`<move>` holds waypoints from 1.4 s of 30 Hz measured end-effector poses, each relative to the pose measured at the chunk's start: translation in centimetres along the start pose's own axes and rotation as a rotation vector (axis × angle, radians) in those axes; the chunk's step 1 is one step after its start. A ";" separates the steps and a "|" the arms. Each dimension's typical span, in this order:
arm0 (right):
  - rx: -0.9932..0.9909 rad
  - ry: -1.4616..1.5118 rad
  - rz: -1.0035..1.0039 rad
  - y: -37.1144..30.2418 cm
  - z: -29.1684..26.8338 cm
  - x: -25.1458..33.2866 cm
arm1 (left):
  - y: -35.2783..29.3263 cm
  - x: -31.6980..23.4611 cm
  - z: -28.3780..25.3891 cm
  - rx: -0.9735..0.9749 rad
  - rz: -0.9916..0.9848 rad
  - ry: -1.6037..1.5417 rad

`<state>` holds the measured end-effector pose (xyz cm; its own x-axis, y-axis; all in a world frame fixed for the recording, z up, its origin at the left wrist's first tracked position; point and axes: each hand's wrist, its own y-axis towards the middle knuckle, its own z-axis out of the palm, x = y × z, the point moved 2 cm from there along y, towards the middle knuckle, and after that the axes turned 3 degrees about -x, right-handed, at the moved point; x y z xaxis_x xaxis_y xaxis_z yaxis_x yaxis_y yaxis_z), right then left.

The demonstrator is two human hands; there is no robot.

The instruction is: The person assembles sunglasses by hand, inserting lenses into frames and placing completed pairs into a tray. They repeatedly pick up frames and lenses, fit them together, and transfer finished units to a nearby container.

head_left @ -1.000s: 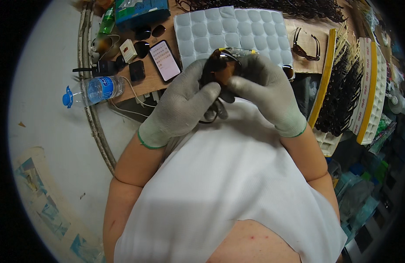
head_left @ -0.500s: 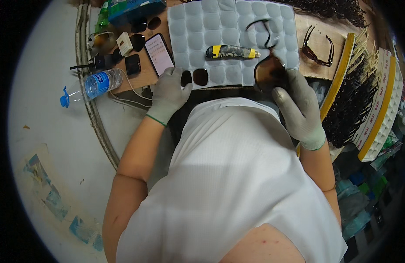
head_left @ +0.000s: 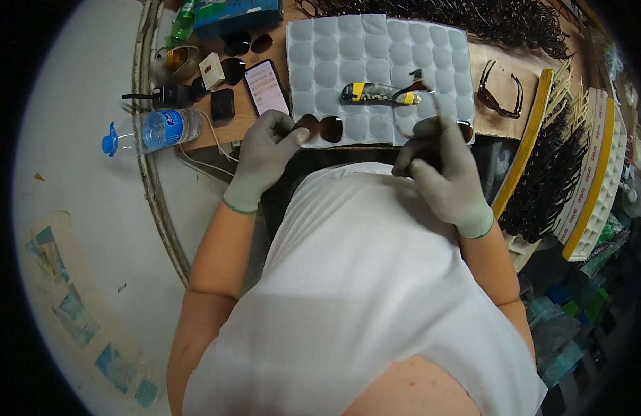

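Both my hands wear pale grey gloves. My left hand (head_left: 261, 159) is at the near left edge of the grey dimpled pad (head_left: 320, 41), its thumb and fingers closed on a dark brown lens (head_left: 306, 126). A second dark lens (head_left: 331, 130) lies right beside it on the pad. My right hand (head_left: 442, 170) grips a pair of sunglasses (head_left: 466, 129) at the pad's near right edge. Motion blurs the sunglasses' arms, and the fingers hide most of the front. A black and yellow utility knife (head_left: 376, 93) lies across the middle of the pad.
Left of the pad lie a phone (head_left: 267, 87), a small black case (head_left: 222, 104), a small box (head_left: 211, 71) and a water bottle (head_left: 161, 130). Brown sunglasses (head_left: 499, 97) rest at the right, near yellow-edged racks (head_left: 535, 145) full of dark frame parts.
My right hand has turned the sunglasses and drawn them a little left, so the large lens is now mostly hidden. My left fingers have closed on the nearer lens. The whole view has shifted slightly.
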<state>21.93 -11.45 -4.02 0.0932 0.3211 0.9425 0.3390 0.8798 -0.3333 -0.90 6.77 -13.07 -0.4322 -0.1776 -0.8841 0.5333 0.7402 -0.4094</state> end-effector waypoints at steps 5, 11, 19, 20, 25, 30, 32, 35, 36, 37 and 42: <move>0.053 -0.077 -0.158 0.3 4.3 0.9 | -2.7 -6.4 2.9 0.296 0.104 -0.348; 0.185 -0.024 -0.021 -1.0 3.8 1.9 | -3.7 -6.5 2.3 0.501 -0.115 -0.749; 0.267 0.171 0.005 -1.2 4.2 0.9 | -3.9 -7.5 1.2 0.588 0.046 -0.562; 0.246 0.249 -0.002 -1.3 4.7 0.7 | -3.9 -7.7 1.2 0.586 0.045 -0.533; 0.103 0.117 -0.079 -1.4 5.1 1.6 | -4.2 -8.1 1.7 0.563 0.082 -0.493; 0.042 0.075 -0.130 -1.9 5.3 1.4 | -4.6 -8.1 2.6 0.441 0.094 -0.486; 0.068 0.013 -0.140 -1.9 5.1 1.7 | -4.6 -7.7 2.6 0.431 0.099 -0.429; 0.114 -0.023 -0.124 -2.1 4.7 2.0 | -5.2 -7.7 2.3 0.425 0.107 -0.323; 0.117 0.022 -0.090 -2.3 4.8 2.0 | -5.4 -8.0 2.3 0.418 0.122 -0.314; 0.120 0.068 -0.063 -2.3 4.8 2.0 | -5.5 -8.5 2.2 0.409 0.142 -0.302; 0.145 0.064 -0.030 -1.7 4.2 1.9 | -5.5 -9.6 1.9 0.488 0.137 -0.356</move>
<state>17.61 -10.84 -1.73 0.1465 0.2752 0.9501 0.2044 0.9314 -0.3013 1.73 3.20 -2.73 -0.1115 -0.3696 -0.9225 0.8744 0.4046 -0.2678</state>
